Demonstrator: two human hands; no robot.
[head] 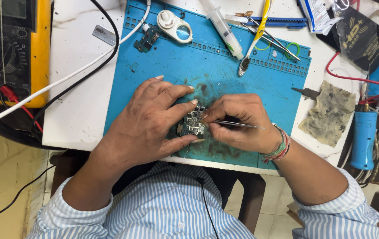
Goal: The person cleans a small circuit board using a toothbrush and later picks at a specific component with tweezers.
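Midway, as I judge it: my left hand (147, 121) pinches the small circuit board (192, 124) flat on the blue mat (225, 71) on the desk (76, 110); my right hand (238, 121) grips tweezers (236, 124), tips touching the board's upper edge, between both hands. Board bare; nothing lifted yet.

A left hand (147, 121) pins a small dark circuit board (192, 123) between thumb and forefinger on a stained blue silicone work mat (225, 71), while the right hand (242, 121) pinches thin metal tweezers (238, 124), tips touching the board's right edge.
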